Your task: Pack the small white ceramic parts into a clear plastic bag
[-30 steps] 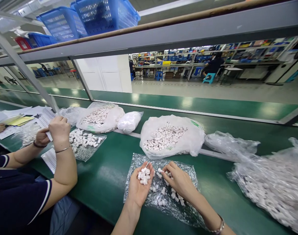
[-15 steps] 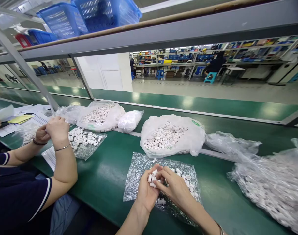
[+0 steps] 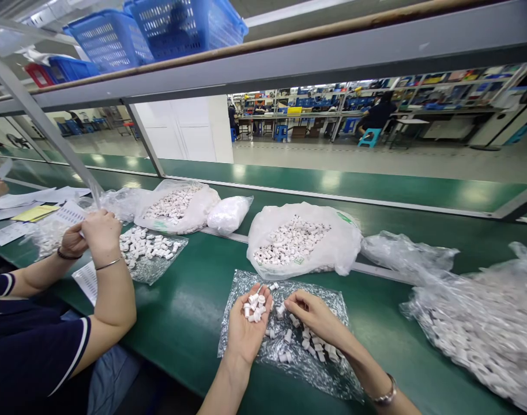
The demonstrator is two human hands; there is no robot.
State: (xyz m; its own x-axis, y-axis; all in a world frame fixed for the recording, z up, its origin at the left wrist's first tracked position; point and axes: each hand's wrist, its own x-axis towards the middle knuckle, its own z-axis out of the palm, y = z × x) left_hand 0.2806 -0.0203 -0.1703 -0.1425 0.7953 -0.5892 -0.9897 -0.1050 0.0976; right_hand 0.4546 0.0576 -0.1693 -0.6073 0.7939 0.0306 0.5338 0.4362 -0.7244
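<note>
My left hand (image 3: 247, 328) lies palm up over a crinkled clear plastic sheet (image 3: 240, 346) and cups a small heap of white plastic caps (image 3: 253, 308). My right hand (image 3: 317, 319) rests palm down on the same sheet, its fingertips pinching one white cap (image 3: 281, 312) from the loose caps (image 3: 312, 344) scattered there. Just beyond the sheet sits an open white bag (image 3: 337, 253) filled with the same caps.
A co-worker's arms (image 3: 101, 271) work at the left beside a second sheet of caps (image 3: 149, 248), another open bag (image 3: 177, 207) and papers (image 3: 34, 213). Clear bags of parts (image 3: 475, 328) lie at the right. Blue baskets (image 3: 177, 26) stand on the overhead shelf.
My hands, pressed together half a second ago, have drawn apart: the left palm faces up again with caps in it, and the right has dropped to the sheet.
</note>
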